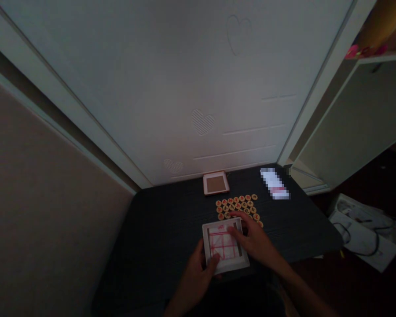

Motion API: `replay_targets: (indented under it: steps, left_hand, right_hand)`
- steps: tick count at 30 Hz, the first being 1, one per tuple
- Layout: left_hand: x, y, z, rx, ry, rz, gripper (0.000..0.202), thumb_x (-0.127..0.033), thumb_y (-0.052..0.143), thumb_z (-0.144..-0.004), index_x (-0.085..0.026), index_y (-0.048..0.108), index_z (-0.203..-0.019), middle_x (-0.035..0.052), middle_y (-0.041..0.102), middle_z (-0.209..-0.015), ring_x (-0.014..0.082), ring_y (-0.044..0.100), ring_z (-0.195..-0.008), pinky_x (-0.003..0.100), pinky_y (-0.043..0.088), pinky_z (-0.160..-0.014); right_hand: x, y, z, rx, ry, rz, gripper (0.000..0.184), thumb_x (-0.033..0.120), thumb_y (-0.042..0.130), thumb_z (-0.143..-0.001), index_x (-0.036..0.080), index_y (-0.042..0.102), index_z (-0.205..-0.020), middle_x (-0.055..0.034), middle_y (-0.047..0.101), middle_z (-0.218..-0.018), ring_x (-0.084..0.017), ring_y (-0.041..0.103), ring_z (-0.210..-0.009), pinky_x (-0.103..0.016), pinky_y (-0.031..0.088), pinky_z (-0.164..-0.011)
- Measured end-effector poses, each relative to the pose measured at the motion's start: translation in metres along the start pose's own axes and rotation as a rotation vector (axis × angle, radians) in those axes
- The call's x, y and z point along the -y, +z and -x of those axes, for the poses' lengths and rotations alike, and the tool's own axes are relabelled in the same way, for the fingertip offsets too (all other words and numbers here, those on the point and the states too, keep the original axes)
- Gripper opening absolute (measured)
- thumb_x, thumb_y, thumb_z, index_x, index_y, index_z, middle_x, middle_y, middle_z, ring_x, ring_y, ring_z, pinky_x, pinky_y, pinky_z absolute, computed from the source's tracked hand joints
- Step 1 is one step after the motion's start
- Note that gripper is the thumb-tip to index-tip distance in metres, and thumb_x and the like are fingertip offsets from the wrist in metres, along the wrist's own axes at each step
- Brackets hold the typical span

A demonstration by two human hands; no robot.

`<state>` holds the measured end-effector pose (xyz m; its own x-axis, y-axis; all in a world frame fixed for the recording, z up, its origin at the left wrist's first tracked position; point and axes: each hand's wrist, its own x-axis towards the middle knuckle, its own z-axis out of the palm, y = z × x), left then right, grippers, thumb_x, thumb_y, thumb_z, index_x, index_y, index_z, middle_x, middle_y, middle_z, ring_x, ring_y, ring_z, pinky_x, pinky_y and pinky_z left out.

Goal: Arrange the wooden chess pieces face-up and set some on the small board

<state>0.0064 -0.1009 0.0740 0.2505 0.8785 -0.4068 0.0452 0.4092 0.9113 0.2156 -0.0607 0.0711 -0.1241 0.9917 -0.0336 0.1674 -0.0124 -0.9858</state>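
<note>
A shallow white box (219, 268) is tilted toward me above the table's near side. Inside it lies a folded white sheet (229, 251) printed with a red line grid, like a paper chess board. My left hand (198, 270) grips the box's lower left side, its thumb over the rim onto the sheet. At the upper right, my right hand (252, 237) is closed around the box's edge with the thumb pressed on the sheet. Just beyond the box, several round Chinese chess pieces (236, 200) with red or dark characters lie in rows, partly hidden by my right hand.
The dark table (158, 229) stands against a white panel (145, 88) with heart patterns. A box lid (205, 187) lies at the back. Farther right is a bright, pixelated rectangular object (274, 183). An open white carton (363, 233) with a cable sits beyond the right edge.
</note>
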Motion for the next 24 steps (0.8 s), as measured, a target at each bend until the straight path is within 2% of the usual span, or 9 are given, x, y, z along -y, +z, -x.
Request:
replay_targets:
  steps: [4,10,15,20,24]
  left_hand:
    - [-0.0001,0.0008,0.0,0.001,-0.014,0.034,0.054,-0.04,0.07,-0.09,-0.017,0.052,-0.135,0.0161,0.074,-0.121,0.0311,0.074,-0.099,0.038,0.065,-0.07]
    - [-0.0055,0.0024,0.0016,0.04,-0.013,0.055,0.057,-0.037,0.072,-0.087,-0.017,0.052,-0.137,0.0171,0.071,-0.127,0.0324,0.072,-0.105,0.038,0.065,-0.071]
    - [-0.0088,0.0051,0.0034,0.076,-0.047,0.088,0.063,-0.037,0.075,-0.084,-0.018,0.05,-0.139,0.0177,0.069,-0.131,0.0321,0.072,-0.105,0.038,0.064,-0.074]
    - [-0.0037,0.0041,0.0012,0.084,-0.032,0.092,0.063,-0.036,0.076,-0.084,-0.018,0.05,-0.139,0.0186,0.07,-0.13,0.0324,0.072,-0.105,0.037,0.064,-0.071]
    - [0.0011,0.0011,-0.0012,0.083,-0.014,0.109,0.061,-0.035,0.076,-0.085,-0.017,0.05,-0.138,0.0177,0.072,-0.126,0.0326,0.073,-0.104,0.041,0.064,-0.077]
  right_hand:
    - [0.0022,0.0006,0.0028,0.007,0.0,-0.006,0.05,0.03,0.068,-0.087,0.025,0.056,-0.135,-0.0053,0.071,-0.112,-0.024,0.069,-0.092,-0.038,0.058,-0.083]
    - [-0.0003,-0.0017,0.0009,0.012,0.024,-0.013,0.045,0.031,0.065,-0.09,0.024,0.057,-0.134,-0.0042,0.072,-0.103,-0.023,0.07,-0.089,-0.036,0.058,-0.078]
    - [-0.0036,-0.0048,-0.0013,-0.033,-0.001,0.054,0.037,0.035,0.06,-0.094,0.023,0.062,-0.128,-0.0064,0.073,-0.109,-0.024,0.07,-0.095,-0.038,0.057,-0.086]
    - [-0.0055,-0.003,-0.0016,-0.055,-0.015,0.047,0.034,0.035,0.061,-0.092,0.022,0.065,-0.124,-0.0074,0.072,-0.114,-0.025,0.07,-0.1,-0.04,0.056,-0.09]
    - [-0.0047,-0.0013,0.0011,-0.018,0.025,-0.028,0.041,0.033,0.063,-0.091,0.022,0.058,-0.13,-0.0062,0.073,-0.107,-0.023,0.071,-0.091,-0.038,0.059,-0.081]
